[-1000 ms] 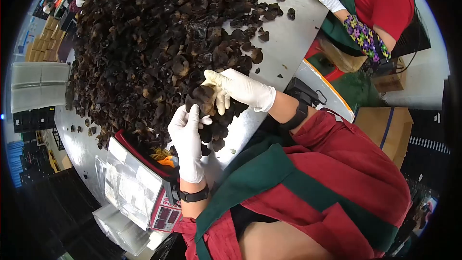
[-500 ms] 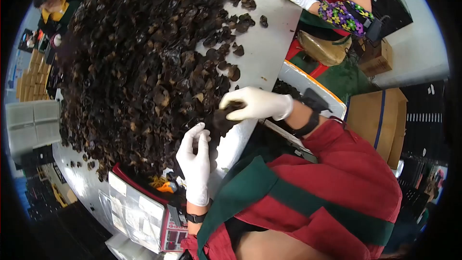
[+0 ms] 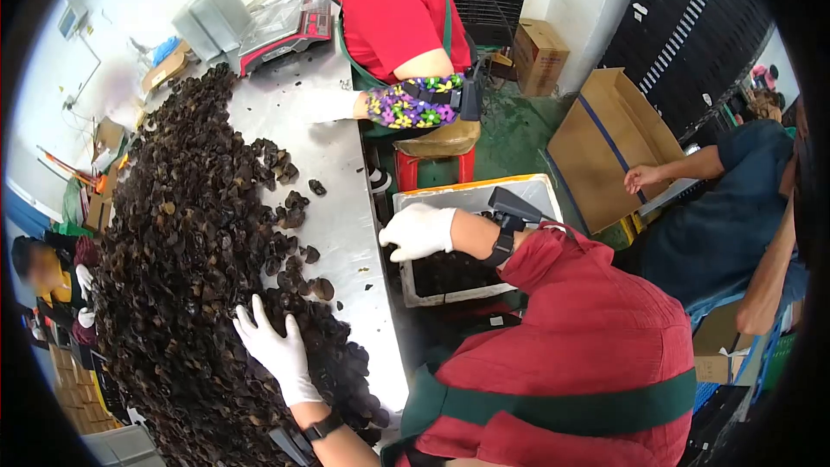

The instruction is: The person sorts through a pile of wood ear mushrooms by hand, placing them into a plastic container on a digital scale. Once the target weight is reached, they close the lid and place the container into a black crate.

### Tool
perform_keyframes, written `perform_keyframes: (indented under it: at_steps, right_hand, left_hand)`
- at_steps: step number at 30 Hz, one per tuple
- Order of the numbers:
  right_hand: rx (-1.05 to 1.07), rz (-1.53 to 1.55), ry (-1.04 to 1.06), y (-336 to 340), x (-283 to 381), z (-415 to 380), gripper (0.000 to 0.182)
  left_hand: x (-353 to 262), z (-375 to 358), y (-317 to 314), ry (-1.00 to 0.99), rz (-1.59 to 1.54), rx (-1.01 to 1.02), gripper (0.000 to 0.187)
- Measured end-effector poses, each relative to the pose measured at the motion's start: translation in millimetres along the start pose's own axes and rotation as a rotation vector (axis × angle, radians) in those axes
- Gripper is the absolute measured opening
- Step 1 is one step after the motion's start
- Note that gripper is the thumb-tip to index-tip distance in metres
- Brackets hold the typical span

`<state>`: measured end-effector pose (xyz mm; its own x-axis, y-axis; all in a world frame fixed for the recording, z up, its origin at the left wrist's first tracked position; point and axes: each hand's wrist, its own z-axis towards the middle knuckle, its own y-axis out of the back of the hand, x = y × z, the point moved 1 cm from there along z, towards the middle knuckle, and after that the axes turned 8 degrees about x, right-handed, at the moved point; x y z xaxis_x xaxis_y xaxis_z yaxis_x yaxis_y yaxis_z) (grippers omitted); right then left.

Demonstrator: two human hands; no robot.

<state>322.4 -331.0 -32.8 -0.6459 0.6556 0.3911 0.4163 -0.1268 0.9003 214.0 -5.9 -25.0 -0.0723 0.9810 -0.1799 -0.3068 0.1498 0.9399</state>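
Wood-ear mushrooms are heaped beneath the wide-spread fingers of the left hand, while whether anything is held in the right hand's curled fingers, near a white bin, cannot be told.

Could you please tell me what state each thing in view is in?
Left hand: fingers spread, over the pile
Right hand: fingers loosely curled, at the bin's table-side edge; grip unclear
Pile of dark pieces: loose, heaped
Table: partly covered
White bin: open, dark contents inside
Scale: upright on the table; reading illegible
Box with blue band: open or shut unclear
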Motion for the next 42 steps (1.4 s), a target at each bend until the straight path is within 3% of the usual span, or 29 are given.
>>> perform_keyframes:
  at_steps: [2, 4, 8, 11, 12, 14, 16, 18, 19, 22, 25, 26, 27, 28, 29, 30, 31, 33, 37, 42]
  right_hand:
    - [0.069, 0.024, 0.025, -1.4, 15.0, 4.2, 0.032]
    - [0.087, 0.034, 0.071, -7.6, 17.2, 12.5, 0.034]
    - [0.043, 0.102, 0.091, -2.8, 25.5, 23.2, 0.026]
    - [-0.377, 0.277, 0.214, 3.9, 27.6, 30.0, 0.033]
    - [-0.379, 0.278, 0.211, 12.5, 28.2, 27.6, 0.033]
    - [-0.500, 0.560, 0.113, 43.7, 24.4, 17.5, 0.037]
    - [-0.721, 0.631, 0.040, 78.5, 16.5, 2.9, 0.041]
    - [-0.986, 0.998, 0.372, 97.3, -14.2, 7.8, 0.036]
    - [-1.027, 0.928, 0.281, 122.3, -10.7, -3.2, 0.033]
    - [-1.147, 0.821, 0.346, 163.6, -6.6, 7.8, 0.031]
    - [-1.066, 0.760, 0.288, 174.5, 45.4, 55.3, 0.034]
    - [-0.916, 0.801, 0.481, 164.1, 40.8, 95.5, 0.031]
    - [-0.796, 0.861, 0.583, 150.5, 84.3, 110.2, 0.028]
    - [-0.719, 0.687, 0.480, 133.4, 110.6, 134.6, 0.027]
    - [-0.587, 0.644, 0.570, 98.8, 103.5, 189.8, 0.028]
    - [-0.420, 0.403, 0.459, 86.2, 136.5, 198.9, 0.034]
    - [-0.419, 0.208, 0.579, 57.1, 146.1, 232.0, 0.041]
    - [-0.270, 0.068, 0.500, -2.0, 154.1, 281.3, 0.059]
    - [-0.095, -0.190, 0.336, -36.1, 169.3, 276.5, 0.055]
    - [-0.144, 0.081, 0.436, -53.3, 141.9, 213.0, 0.029]
  left_hand:
    - [18.6, -7.5, -21.6, 0.100, -0.005, 0.220, 0.060]
    - [20.0, -14.6, -16.6, 0.054, -0.069, 0.144, 0.046]
    - [12.7, -42.8, 3.3, 0.145, 0.025, 0.128, 0.037]
    - [4.5, -56.4, 20.1, 0.282, 0.081, 0.056, 0.034]
    - [2.8, -62.1, 26.1, 0.305, 0.087, 0.037, 0.033]
    - [2.8, -73.9, 32.4, 0.351, 0.072, 0.018, 0.032]
    - [8.2, -80.6, 31.7, 0.406, 0.057, 0.001, 0.032]
    - [17.6, -98.1, 30.5, 0.349, -0.002, -0.077, 0.024]
    - [7.6, -99.3, 38.5, 0.300, -0.031, -0.128, 0.021]
    - [-3.6, -111.7, 54.8, 0.346, 0.007, -0.064, 0.020]
    - [-2.2, -128.6, 63.2, 0.365, 0.047, -0.090, 0.016]
    - [-2.5, -134.9, 63.3, 0.395, 0.050, -0.081, 0.014]
    - [-2.5, -142.0, 62.3, 0.425, 0.069, -0.073, 0.012]
    - [0.0, -150.3, 60.7, 0.502, 0.017, 0.015, 0.014]
    - [0.8, -155.8, 60.0, 0.517, 0.002, 0.021, 0.014]
    - [1.2, -160.4, 59.1, 0.530, -0.011, 0.028, 0.014]
    - [0.5, -164.1, 59.3, 0.540, -0.038, 0.027, 0.016]
    - [1.4, -170.9, 55.8, 0.564, -0.049, 0.025, 0.019]
    - [5.1, -175.1, 55.6, 0.578, -0.070, -0.017, 0.019]
    - [10.8, -171.2, 47.8, 0.563, -0.125, -0.090, 0.025]
